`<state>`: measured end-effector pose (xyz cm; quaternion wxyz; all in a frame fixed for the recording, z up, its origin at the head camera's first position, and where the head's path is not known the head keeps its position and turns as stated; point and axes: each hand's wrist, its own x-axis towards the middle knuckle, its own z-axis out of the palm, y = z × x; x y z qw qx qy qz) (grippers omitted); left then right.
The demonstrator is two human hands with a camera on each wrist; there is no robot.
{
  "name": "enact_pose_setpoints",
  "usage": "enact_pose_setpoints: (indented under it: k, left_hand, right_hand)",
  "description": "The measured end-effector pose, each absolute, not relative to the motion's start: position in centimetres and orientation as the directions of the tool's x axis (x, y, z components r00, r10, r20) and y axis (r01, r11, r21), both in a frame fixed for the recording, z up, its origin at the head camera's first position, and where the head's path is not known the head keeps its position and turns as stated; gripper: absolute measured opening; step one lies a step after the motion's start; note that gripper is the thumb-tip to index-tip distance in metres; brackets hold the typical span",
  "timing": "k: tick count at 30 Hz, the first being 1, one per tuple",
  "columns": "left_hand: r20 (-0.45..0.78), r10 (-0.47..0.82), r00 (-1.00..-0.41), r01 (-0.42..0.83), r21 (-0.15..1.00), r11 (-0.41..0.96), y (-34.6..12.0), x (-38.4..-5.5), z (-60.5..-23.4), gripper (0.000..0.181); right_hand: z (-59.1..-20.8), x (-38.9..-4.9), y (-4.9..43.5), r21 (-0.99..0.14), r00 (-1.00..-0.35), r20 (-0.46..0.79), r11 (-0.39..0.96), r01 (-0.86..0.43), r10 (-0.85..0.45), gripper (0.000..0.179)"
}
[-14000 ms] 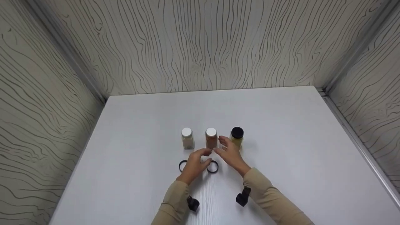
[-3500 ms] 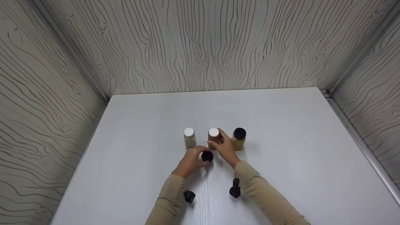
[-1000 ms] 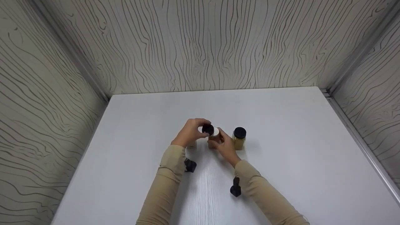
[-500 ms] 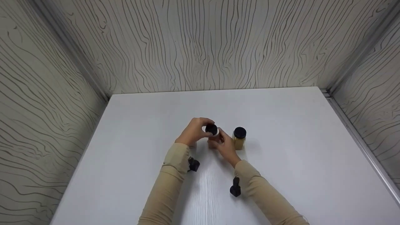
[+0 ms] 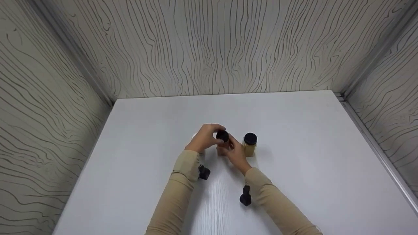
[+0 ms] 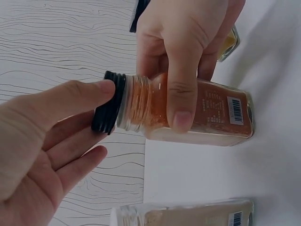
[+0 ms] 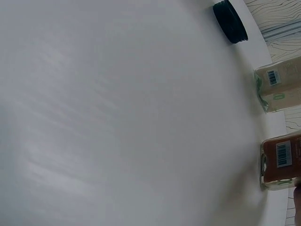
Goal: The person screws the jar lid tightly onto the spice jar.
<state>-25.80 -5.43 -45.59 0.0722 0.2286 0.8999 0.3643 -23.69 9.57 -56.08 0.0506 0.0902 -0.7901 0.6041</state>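
My left hand (image 5: 205,137) pinches a black screw lid (image 6: 110,103) between thumb and fingers, over the threaded mouth of the middle glass jar (image 6: 207,110). Reddish-brown powder fills that jar, which stands upright on the table. Its body is gripped by my right hand (image 5: 235,152), with the thumb along the near side. In the left wrist view the lid covers the top of the neck, while threads show below its edge. A jar of pale powder (image 6: 200,214) stands to the left, mostly behind my left hand in the head view.
A jar of yellow contents (image 5: 249,150) with a black lid on stands just right of my right hand. Another black lid (image 7: 230,21) lies on the white table (image 5: 294,182), in the right wrist view. Wood-patterned panels (image 5: 209,49) rise behind and at both sides.
My left hand first lifted the black lid from the table before the jars. Over the last second it moved slightly right, bringing the lid over the jar's white mouth. My right hand stayed put.
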Motion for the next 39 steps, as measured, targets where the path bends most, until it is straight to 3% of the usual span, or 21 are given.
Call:
enact_pose_setpoints:
  k: [39]
  left_hand:
    - [0.065, 0.497, -0.865, 0.413, 0.654, 0.634, -5.0, -25.9, -46.7, 0.038]
  right_hand:
    - [-56.3, -23.8, 9.7, -0.932, -0.974, 0.206, 0.286, -0.224, -0.091, 0.057]
